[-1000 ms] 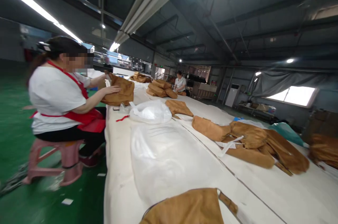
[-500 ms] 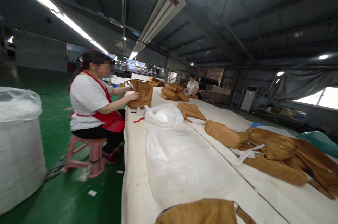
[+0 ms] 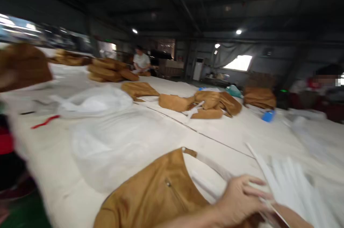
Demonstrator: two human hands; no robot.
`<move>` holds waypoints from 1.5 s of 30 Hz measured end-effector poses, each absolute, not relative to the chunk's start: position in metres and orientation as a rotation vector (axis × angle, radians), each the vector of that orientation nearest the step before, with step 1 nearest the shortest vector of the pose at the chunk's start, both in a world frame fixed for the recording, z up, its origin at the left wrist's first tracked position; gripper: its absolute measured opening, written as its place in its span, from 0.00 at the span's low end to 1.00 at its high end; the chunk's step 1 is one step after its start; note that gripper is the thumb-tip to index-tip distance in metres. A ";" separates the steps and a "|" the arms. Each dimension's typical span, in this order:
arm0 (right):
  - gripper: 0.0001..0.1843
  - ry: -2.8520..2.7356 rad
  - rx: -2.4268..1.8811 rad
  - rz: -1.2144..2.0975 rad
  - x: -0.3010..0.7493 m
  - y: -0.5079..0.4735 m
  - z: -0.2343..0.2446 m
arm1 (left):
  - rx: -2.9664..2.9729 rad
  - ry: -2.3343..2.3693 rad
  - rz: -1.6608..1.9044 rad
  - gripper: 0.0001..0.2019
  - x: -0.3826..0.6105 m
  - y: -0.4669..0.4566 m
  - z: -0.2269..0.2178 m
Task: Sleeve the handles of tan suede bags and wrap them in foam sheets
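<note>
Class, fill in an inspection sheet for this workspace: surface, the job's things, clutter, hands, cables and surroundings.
Surface: long table covered in cream cloth, with a seam line running across it.
Job's things: tan garment with a zip lies at the near edge; white strips are fanned out beside it.
Clutter: clear plastic bags, heaped tan garments, a red strip, a blue item.
Hands: left hand open, fingers resting on the white strips; right hand not seen.
Cables: nothing seen.
Surroundings: dim hall with ceiling lamps, a window, a seated person at the far end and another person at the right; the picture is blurred.
</note>
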State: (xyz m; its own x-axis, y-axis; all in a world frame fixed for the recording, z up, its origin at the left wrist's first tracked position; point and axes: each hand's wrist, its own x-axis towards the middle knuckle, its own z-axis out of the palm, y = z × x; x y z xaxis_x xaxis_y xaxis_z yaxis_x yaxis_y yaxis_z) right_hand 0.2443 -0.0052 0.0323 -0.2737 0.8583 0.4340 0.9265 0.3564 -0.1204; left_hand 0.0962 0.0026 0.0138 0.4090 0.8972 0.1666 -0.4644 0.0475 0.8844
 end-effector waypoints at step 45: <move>0.13 -0.970 -1.315 0.643 0.244 -0.070 0.024 | 1.813 0.757 1.127 0.20 0.049 0.001 0.099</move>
State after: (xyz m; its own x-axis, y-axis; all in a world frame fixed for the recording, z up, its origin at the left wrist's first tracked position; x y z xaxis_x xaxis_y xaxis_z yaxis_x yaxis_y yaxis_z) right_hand 0.2440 -0.0704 0.0243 0.4798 0.8498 0.2182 0.1302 0.1770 -0.9756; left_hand 0.0490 0.0013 0.0987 0.4110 0.8210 0.3963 0.0563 -0.4567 0.8878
